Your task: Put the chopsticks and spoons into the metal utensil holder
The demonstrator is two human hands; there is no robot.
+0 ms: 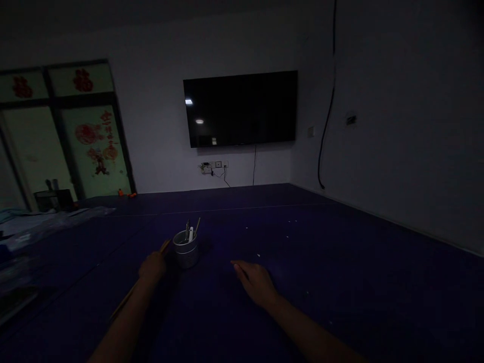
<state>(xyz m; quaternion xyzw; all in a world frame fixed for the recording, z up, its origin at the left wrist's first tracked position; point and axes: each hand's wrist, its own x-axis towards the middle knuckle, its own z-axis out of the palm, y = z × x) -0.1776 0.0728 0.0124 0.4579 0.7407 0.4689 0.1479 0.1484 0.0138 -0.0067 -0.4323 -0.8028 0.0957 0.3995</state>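
Note:
The room is dim. My left hand is closed around a thin wooden stick whose tip points toward a small white cup holding several pens. The cup stands on the dark blue table just right of that hand. A long pale rod lies on the table beside my left forearm; whether it joins the held stick I cannot tell. My right hand lies flat on the table to the right of the cup, fingers stretched out and holding nothing.
A black wall screen hangs ahead above a row of sockets. Clear plastic sheeting and dark items lie at the table's left. Glass doors with red decorations stand at the left. Small white specks dot the table.

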